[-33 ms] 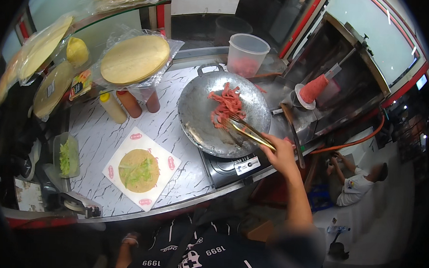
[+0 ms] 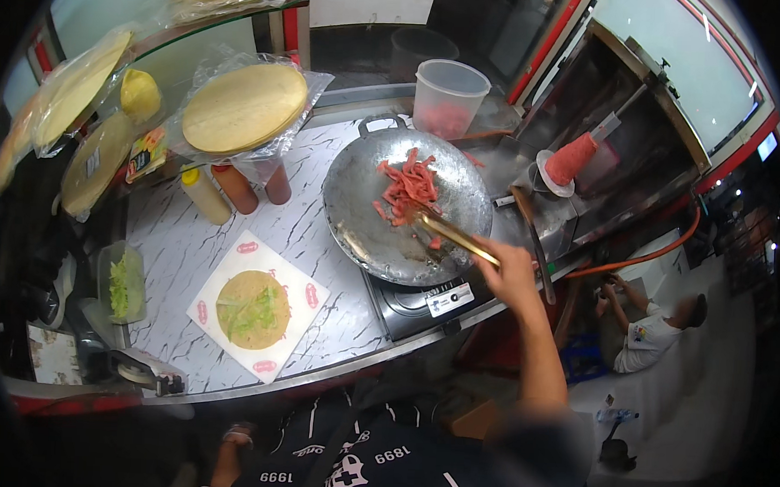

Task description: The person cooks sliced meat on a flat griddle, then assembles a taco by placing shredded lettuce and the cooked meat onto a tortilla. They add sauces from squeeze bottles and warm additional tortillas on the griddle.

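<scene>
Gold tongs (image 2: 457, 237), clamped in the right hand (image 2: 506, 273), span the wok (image 2: 353, 200) to the meat (image 2: 410, 182) inside, presumably sparing skin the heat. Left of the wok, paper (image 2: 206, 298) likely keeps the flatbread (image 2: 242, 282) clean. Left hand: cannot tell.

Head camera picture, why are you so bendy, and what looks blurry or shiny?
Head view: the fisheye lens bows the near edge of the counter and leaves black corners; head view: the dark sleeve is smeared, and the tongs look soft toward their tips; head view: the wok shines in pale patches.
</scene>
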`<state>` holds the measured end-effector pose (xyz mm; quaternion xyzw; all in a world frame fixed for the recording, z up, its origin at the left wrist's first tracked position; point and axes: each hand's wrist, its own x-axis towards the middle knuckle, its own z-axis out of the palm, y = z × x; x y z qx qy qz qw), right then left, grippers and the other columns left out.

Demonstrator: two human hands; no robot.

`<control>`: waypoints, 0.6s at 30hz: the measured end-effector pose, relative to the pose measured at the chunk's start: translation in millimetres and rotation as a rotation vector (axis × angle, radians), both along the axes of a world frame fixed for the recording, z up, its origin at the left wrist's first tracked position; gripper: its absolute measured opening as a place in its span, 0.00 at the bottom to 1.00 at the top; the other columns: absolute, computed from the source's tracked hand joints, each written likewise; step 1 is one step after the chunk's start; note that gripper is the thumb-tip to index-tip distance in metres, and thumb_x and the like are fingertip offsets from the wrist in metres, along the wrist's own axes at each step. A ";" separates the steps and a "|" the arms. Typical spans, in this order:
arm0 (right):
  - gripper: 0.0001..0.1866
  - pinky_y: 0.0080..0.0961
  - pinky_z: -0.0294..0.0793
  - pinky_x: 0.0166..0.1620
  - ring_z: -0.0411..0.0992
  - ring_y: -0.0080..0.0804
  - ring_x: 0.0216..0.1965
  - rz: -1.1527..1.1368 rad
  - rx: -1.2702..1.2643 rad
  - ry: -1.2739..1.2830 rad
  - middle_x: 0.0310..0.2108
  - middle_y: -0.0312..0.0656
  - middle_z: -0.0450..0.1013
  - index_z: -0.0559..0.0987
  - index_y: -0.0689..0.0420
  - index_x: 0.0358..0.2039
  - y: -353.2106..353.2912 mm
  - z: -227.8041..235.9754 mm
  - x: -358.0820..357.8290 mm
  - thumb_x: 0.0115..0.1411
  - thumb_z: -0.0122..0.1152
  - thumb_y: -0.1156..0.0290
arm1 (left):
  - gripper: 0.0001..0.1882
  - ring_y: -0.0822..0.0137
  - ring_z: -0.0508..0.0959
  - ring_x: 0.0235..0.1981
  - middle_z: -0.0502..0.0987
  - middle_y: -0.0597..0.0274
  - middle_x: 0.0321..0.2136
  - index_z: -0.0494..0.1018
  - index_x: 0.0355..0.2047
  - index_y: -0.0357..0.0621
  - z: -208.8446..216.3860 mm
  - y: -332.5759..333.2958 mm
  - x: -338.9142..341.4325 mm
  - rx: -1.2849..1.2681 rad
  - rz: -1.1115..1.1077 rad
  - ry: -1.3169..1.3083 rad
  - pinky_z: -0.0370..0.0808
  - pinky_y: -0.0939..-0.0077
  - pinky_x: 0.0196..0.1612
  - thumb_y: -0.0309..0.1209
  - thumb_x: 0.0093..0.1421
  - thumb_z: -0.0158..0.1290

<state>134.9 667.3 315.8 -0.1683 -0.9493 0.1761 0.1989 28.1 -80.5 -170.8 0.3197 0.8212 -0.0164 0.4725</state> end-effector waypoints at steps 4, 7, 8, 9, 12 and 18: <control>0.19 0.42 0.79 0.45 0.81 0.53 0.40 -0.072 0.012 0.251 0.41 0.51 0.82 0.84 0.52 0.52 14.3 -12.2 -32.1 0.60 0.69 0.64 | 0.29 0.47 0.80 0.57 0.79 0.47 0.57 0.78 0.58 0.52 4.3 -4.9 -8.3 -0.038 -0.017 -0.006 0.78 0.53 0.57 0.37 0.53 0.62; 0.18 0.41 0.79 0.43 0.81 0.53 0.40 0.099 0.154 -0.023 0.40 0.51 0.82 0.85 0.52 0.51 11.7 7.8 -44.0 0.61 0.69 0.65 | 0.31 0.47 0.80 0.57 0.79 0.48 0.57 0.77 0.59 0.52 2.6 -8.4 -22.6 -0.053 -0.024 0.005 0.79 0.54 0.57 0.37 0.51 0.64; 0.18 0.42 0.79 0.42 0.81 0.53 0.38 0.129 0.163 -0.021 0.38 0.51 0.83 0.85 0.52 0.51 12.1 19.7 -46.2 0.61 0.68 0.65 | 0.32 0.48 0.80 0.57 0.79 0.48 0.57 0.77 0.59 0.52 2.4 -8.5 -27.8 -0.047 -0.036 0.022 0.79 0.55 0.57 0.37 0.50 0.64; 0.18 0.43 0.79 0.42 0.81 0.54 0.38 0.042 0.167 0.030 0.37 0.51 0.82 0.84 0.52 0.51 9.9 29.4 -46.9 0.61 0.68 0.65 | 0.33 0.48 0.80 0.57 0.79 0.48 0.57 0.77 0.59 0.52 2.7 -10.9 -29.1 -0.043 -0.039 0.033 0.79 0.55 0.57 0.37 0.50 0.65; 0.19 0.46 0.79 0.44 0.81 0.54 0.39 -0.170 0.069 0.078 0.37 0.51 0.82 0.84 0.52 0.52 2.8 44.1 -55.2 0.61 0.68 0.62 | 0.28 0.50 0.76 0.62 0.75 0.50 0.62 0.75 0.62 0.52 4.3 -15.8 -33.3 -0.103 -0.010 -0.046 0.73 0.56 0.64 0.37 0.59 0.56; 0.18 0.40 0.78 0.43 0.81 0.55 0.39 -0.142 0.229 -0.099 0.37 0.54 0.81 0.84 0.54 0.52 -5.1 33.6 -61.2 0.62 0.69 0.64 | 0.26 0.51 0.73 0.64 0.73 0.51 0.64 0.74 0.63 0.52 0.3 -35.1 -24.0 -0.101 0.009 -0.078 0.70 0.56 0.68 0.36 0.64 0.52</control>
